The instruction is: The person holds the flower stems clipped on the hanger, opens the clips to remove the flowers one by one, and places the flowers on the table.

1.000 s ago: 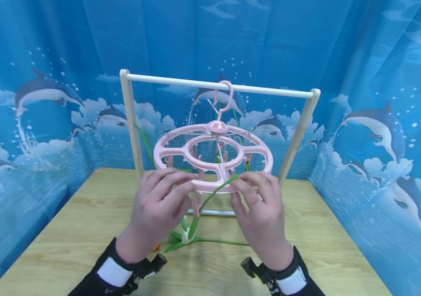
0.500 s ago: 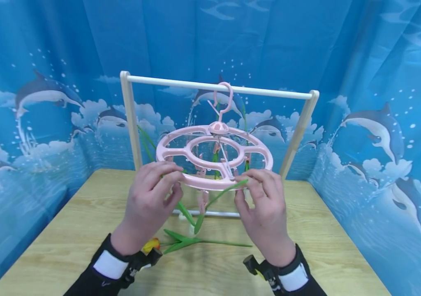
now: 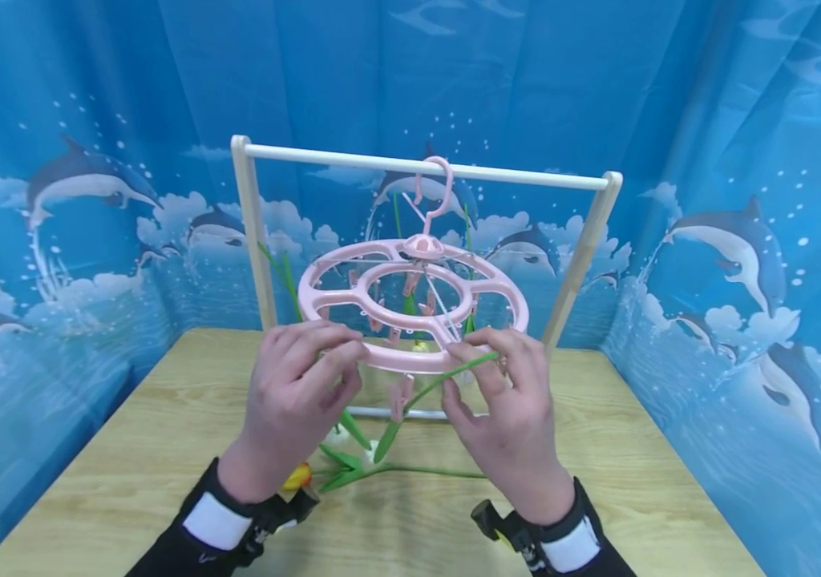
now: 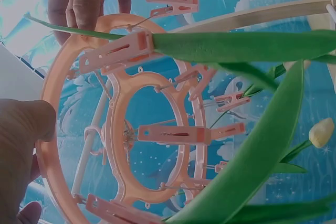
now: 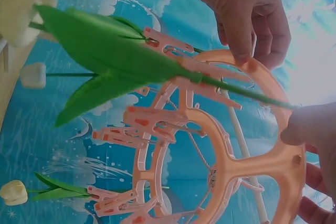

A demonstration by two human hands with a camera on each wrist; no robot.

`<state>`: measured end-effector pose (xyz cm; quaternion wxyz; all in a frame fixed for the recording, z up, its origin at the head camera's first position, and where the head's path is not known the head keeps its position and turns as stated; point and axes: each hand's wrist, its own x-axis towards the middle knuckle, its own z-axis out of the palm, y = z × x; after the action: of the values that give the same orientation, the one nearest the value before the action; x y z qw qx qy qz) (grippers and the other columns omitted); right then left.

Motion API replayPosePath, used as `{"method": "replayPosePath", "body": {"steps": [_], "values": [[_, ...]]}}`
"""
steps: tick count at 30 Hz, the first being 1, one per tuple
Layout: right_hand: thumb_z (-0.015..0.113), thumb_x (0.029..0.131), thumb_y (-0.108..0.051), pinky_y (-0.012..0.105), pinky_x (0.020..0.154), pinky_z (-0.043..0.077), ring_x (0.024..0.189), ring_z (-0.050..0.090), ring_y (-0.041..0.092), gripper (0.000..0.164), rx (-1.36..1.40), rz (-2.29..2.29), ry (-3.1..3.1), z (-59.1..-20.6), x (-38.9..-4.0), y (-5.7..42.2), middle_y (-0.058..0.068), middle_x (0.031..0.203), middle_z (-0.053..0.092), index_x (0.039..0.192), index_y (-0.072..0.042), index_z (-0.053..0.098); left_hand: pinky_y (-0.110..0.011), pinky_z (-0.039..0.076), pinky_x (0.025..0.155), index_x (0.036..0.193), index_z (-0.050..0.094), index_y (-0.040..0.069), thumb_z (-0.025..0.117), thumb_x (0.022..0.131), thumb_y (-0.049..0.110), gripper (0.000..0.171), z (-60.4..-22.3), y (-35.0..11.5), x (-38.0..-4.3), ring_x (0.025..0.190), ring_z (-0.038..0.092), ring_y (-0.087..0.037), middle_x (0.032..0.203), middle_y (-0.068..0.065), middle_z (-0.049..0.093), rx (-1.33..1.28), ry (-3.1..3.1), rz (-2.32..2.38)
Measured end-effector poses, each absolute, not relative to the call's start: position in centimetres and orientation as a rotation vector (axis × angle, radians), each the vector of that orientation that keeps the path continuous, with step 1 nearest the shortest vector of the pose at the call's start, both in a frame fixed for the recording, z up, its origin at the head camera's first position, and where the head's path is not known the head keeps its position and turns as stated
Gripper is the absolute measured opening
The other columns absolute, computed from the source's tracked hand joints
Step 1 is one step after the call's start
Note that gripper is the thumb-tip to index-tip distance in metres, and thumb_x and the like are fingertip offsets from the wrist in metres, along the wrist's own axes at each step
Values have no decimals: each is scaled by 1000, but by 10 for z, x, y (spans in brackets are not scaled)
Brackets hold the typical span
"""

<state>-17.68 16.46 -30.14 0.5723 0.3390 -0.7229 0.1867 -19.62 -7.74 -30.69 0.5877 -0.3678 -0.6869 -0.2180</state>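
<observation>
L hand [image 3: 301, 401] & R hand [image 3: 507, 401] pinch peg hanger [image 3: 406, 362] at 7 & 5 o'clock resp. Orange-yellow tulip [image 3: 298, 476] shows in head cam, not L wrist.

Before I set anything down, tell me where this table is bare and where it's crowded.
Bare: the table right of the right hand, out to the curtain, and left of the left hand; also a strip between the sleeves, nearer than the lying tulip. Crowded: beneath the pink hanger, where leaves and white blooms show beside that tulip.
</observation>
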Motion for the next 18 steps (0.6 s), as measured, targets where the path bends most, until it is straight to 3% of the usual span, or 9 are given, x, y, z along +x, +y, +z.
{"method": "replayPosePath", "body": {"steps": [9,18], "values": [[66,82,-7,42,70,46,93,54,37,28,766,441,-1695,-303,-179,163,17,109,64,110,-7,70,-42,44,72,99,75,10,73,81,8,19,-306,-75,-191,98,66,-28,102,-7,74,-860,-1626,-512],[67,82,-4,43,73,46,95,57,33,24,759,493,-1748,-304,-183,167,16,109,63,106,-6,69,-45,52,86,98,73,7,70,81,5,17,-307,-77,-197,102,64,-30,106,-10,72,-870,-1648,-520]]}}
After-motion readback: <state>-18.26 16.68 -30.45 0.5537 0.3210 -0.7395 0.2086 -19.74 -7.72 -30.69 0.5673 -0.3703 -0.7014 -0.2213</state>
